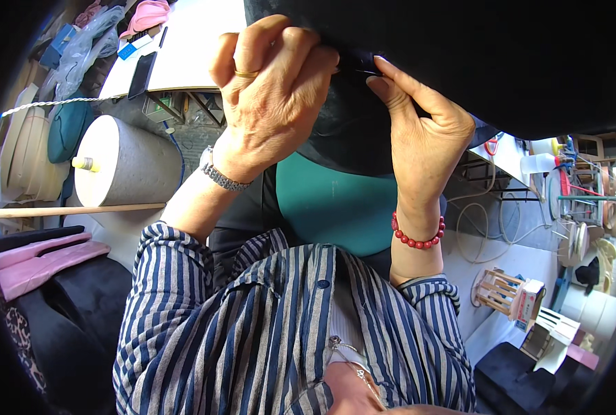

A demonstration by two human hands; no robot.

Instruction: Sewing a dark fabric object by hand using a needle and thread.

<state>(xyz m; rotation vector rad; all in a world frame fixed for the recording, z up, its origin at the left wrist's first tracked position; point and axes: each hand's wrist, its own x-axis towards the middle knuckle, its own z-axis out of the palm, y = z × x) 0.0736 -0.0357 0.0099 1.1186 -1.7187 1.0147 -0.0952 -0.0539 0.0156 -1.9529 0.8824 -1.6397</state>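
Note:
A large black cloth piece (501, 69) fills the top of the view and hangs down above my lap. Bent fingers on my left hand (270, 100) close on its edge, and their tips disappear into the dark material. A ring and a metal watch show on that arm. Just to the right, thumb and forefinger of my right hand (429, 124) are pinched close together at the same edge. A thin shiny sliver glints by those fingertips, too small to name. Below the cloth, a smooth teal surface (336, 204) shows between my forearms.
A white table (201, 41) at the far left bears a dark phone (141, 75) and a pink hat-like piece (147, 16). Nearer stands a grey cylinder (138, 162) beside a wooden stick (80, 210). Pink and black pieces lie lower left. A small wooden rack (501, 290) is at right.

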